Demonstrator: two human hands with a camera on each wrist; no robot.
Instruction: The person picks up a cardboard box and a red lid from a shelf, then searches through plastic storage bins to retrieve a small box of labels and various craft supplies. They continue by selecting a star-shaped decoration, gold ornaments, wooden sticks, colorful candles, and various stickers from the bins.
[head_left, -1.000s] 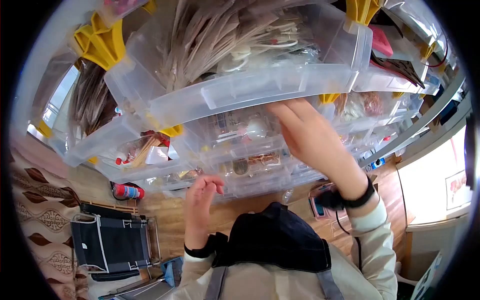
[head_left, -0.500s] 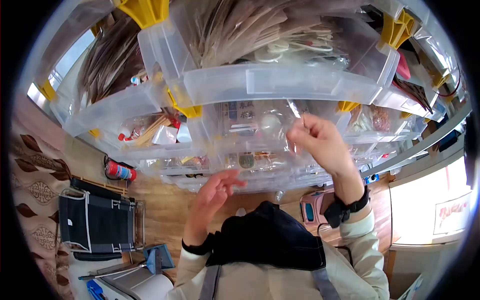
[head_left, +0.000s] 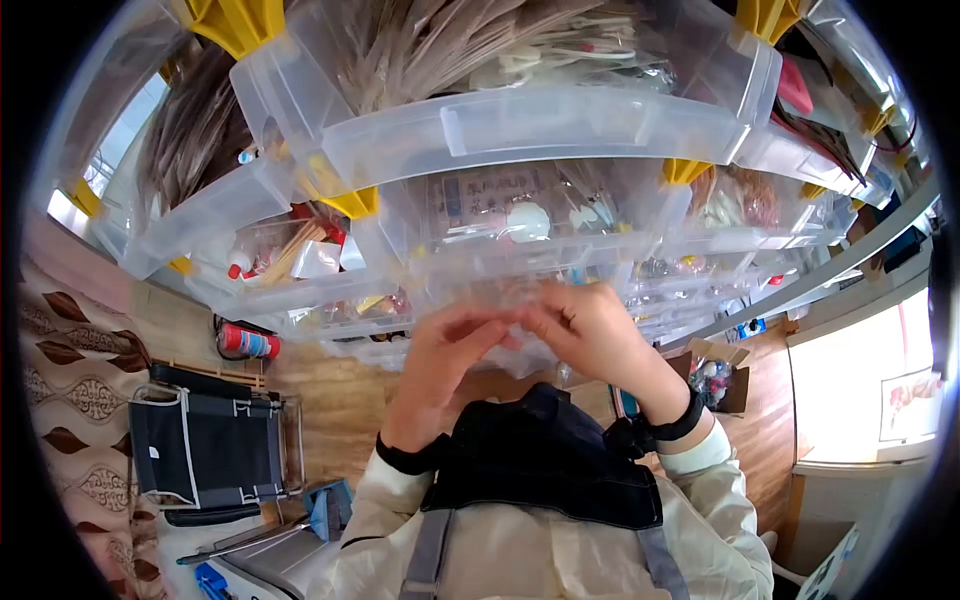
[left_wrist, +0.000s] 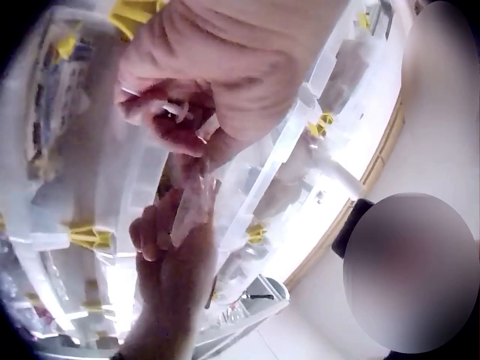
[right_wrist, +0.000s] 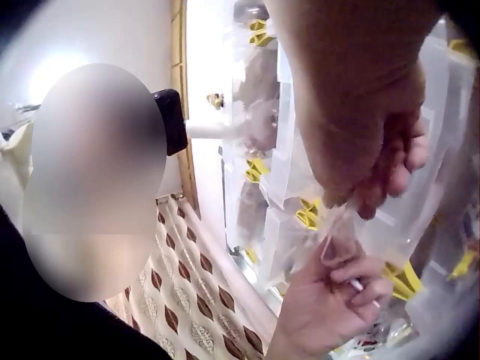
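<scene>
The left hand [head_left: 445, 350] and the right hand [head_left: 590, 335] meet in front of a stack of clear bins [head_left: 560, 130], held up at the level of the lower ones. Both are clamped on a clear bag [head_left: 512, 300]. Each pinches it between thumb and curled fingers, so it sits crumpled between the fingertips, just apart from the bins. What is inside is too blurred to tell. Yellow corner pieces [head_left: 345, 200] join the bins. A dark folding chair [head_left: 215, 445] stands on the wooden floor [head_left: 330, 400], well off to the left.
</scene>
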